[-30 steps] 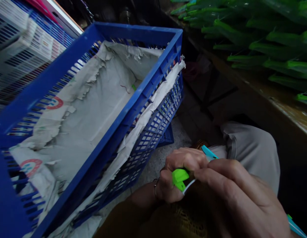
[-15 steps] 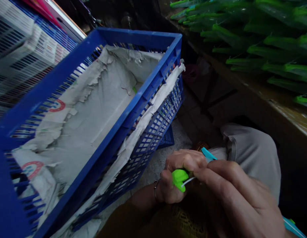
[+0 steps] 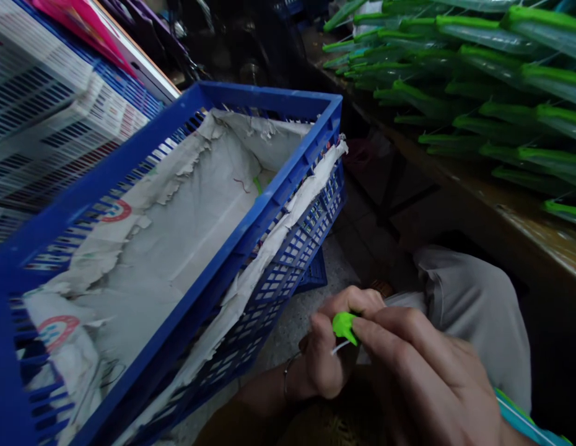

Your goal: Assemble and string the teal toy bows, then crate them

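A small bright green piece (image 3: 344,324) pokes out of my left hand (image 3: 332,353), whose fingers are curled around it. From its lower side a thin white cord (image 3: 340,348) sticks out toward the lower left. My right hand (image 3: 427,365) presses its thumb and fingertips against the green piece from the right. Most of what lies inside the left fist is hidden. By my right wrist, a turquoise strip with green and white edging (image 3: 524,421) runs out of view.
A blue plastic crate (image 3: 269,199) lined with torn white sacking stands on the left; a green scrap and thread lie inside. White crates (image 3: 60,118) are stacked behind it. Many green-edged clear pieces (image 3: 483,80) cover a wooden table (image 3: 539,229) at upper right. My knee (image 3: 478,310) is below.
My right fingertips have moved from the cord onto the green piece. The cord's end is now free, and the turquoise tip above my left hand is out of sight. The view has shifted slightly.
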